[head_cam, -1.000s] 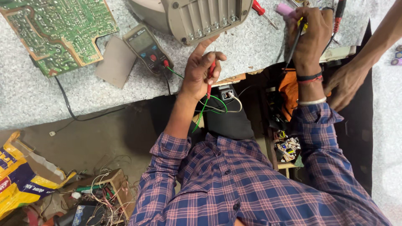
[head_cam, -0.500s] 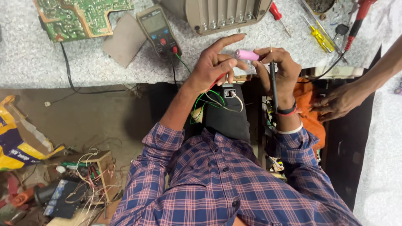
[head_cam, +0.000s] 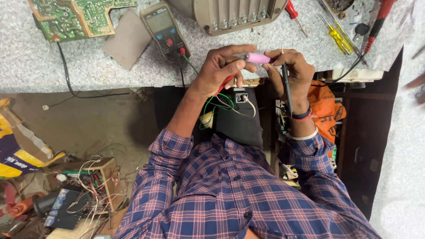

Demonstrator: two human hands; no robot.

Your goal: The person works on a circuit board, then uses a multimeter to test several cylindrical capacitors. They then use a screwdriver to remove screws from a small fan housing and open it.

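Your left hand [head_cam: 221, 71] and right hand [head_cam: 290, 71] meet just above centre frame, at the near edge of the speckled worktop [head_cam: 66, 66]. Between them sits a small pink cylinder [head_cam: 258, 58], the left grip pinching one end, the right grip pinching the other. A red probe [head_cam: 226, 82] is tucked under your left fingers; a black probe [head_cam: 287, 88] runs down your right palm. The multimeter [head_cam: 164, 28] lies upper left of your hands.

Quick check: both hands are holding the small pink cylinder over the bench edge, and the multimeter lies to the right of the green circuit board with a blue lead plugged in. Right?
Nearly. The head view shows the lead plugged into the multimeter is green, not blue. The rest stands: left hand and right hand hold the pink cylinder, and the meter lies right of the green circuit board.
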